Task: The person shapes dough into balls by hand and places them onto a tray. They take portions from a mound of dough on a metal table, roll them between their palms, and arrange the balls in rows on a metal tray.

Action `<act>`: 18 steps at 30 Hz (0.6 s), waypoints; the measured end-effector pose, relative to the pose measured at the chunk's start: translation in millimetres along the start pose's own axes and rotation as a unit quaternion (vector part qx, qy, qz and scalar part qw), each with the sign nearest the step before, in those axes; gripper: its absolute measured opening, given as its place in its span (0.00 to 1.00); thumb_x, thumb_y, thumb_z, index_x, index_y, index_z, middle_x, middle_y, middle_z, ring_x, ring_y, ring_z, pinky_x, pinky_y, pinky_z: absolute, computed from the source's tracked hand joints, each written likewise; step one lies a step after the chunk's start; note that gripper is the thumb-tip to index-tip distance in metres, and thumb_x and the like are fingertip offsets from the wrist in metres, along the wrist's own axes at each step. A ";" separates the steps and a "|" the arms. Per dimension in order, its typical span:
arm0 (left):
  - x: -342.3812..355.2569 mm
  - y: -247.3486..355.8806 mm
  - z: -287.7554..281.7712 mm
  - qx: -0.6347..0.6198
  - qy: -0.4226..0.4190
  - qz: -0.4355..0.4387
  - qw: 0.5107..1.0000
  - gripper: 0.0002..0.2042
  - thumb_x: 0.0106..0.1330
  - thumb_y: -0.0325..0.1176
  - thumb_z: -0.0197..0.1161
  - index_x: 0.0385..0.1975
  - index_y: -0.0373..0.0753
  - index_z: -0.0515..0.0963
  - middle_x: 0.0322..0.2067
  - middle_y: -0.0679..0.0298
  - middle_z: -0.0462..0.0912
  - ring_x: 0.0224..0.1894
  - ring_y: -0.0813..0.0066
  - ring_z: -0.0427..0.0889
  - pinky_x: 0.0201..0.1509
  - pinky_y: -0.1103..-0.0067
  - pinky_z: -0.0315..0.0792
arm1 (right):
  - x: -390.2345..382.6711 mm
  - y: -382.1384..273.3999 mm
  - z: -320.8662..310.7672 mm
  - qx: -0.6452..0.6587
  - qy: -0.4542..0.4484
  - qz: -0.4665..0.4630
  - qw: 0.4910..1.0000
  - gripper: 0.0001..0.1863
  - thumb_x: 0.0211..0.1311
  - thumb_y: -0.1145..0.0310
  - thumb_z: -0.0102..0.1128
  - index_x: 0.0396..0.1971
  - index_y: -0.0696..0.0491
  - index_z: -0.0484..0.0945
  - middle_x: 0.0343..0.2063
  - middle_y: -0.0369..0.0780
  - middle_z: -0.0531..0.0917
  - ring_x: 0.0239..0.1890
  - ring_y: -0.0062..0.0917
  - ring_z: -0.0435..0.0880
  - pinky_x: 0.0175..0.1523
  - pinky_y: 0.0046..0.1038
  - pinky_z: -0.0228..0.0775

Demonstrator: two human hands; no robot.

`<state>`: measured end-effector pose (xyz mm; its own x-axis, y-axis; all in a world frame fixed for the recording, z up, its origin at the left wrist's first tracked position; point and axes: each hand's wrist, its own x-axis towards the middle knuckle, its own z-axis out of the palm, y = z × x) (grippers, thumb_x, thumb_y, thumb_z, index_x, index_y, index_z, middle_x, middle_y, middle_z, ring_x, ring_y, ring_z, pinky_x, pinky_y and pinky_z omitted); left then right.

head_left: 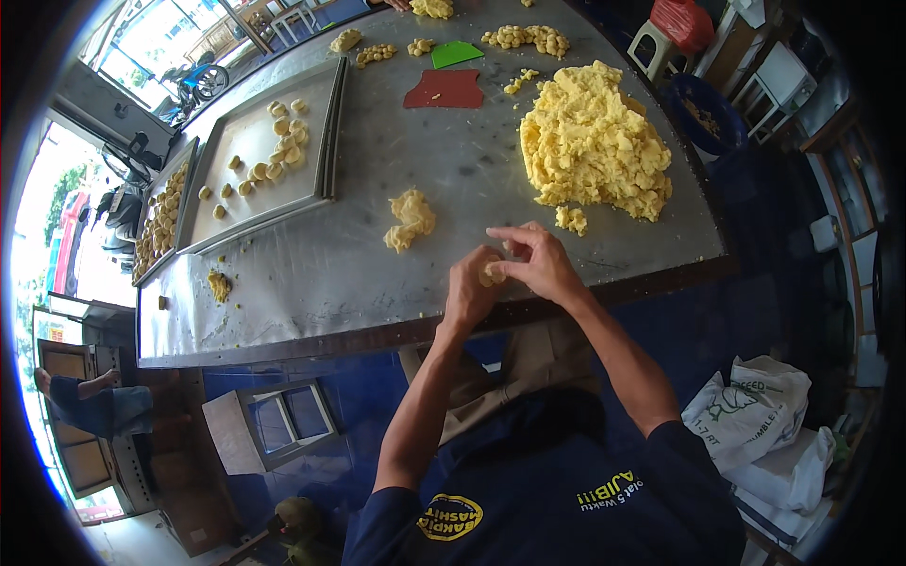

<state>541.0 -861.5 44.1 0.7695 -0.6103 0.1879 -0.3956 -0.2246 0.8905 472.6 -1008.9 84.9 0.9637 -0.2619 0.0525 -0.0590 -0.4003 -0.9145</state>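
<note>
Over the table's near edge, my left hand (469, 291) is closed around a small pale piece of dough (490, 274). My right hand (542, 264) presses its thumb on the same piece, with the index finger stretched out above it. Just beyond my left hand, a loose lump of pale dough (411, 220) lies on the metal table (368, 274). A large crumbly yellow mound (595, 141) rises past my right hand, and a small yellow clump (571, 220) sits at its near side.
At the left stands a metal tray (236, 146) with several round dough pieces; a fuller tray (162, 217) is beside it. Red (444, 89) and green scrapers (457, 54) lie farther back, near small yellow balls (528, 39). Another person's hand (397, 4) shows at the far edge.
</note>
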 end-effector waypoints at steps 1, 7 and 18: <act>0.9 -0.3 1.4 -0.007 -0.004 0.017 1.000 0.11 0.55 0.28 0.71 0.36 0.35 0.79 0.29 0.49 0.84 0.34 0.50 0.85 0.37 0.68 0.77 | 5.8 10.3 -0.3 -0.034 0.001 -0.002 0.999 0.26 0.50 0.67 0.76 0.52 0.51 0.83 0.35 0.41 0.79 0.36 0.27 0.80 0.45 0.31 0.76; 1.6 1.8 2.4 -0.004 0.009 -0.018 1.000 0.11 0.53 0.27 0.71 0.36 0.35 0.81 0.29 0.56 0.85 0.32 0.69 0.85 0.39 0.73 0.77 | 15.2 18.7 -3.4 0.028 -0.030 0.014 0.999 0.29 0.46 0.70 0.77 0.53 0.51 0.83 0.37 0.36 0.77 0.33 0.20 0.73 0.42 0.25 0.73; 4.7 5.9 5.2 0.022 0.028 -0.040 0.999 0.12 0.58 0.33 0.73 0.33 0.36 0.77 0.30 0.54 0.83 0.33 0.61 0.83 0.39 0.70 0.75 | -6.3 30.9 -40.3 -0.207 0.196 -0.036 0.958 0.17 0.53 0.72 0.71 0.45 0.55 0.85 0.39 0.46 0.81 0.40 0.38 0.82 0.46 0.35 0.75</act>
<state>539.7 -869.7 48.0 0.8262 -0.5454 0.1413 -0.3523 -0.3045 0.8850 454.2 -1055.0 72.4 0.8017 -0.4976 0.3311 -0.1726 -0.7231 -0.6689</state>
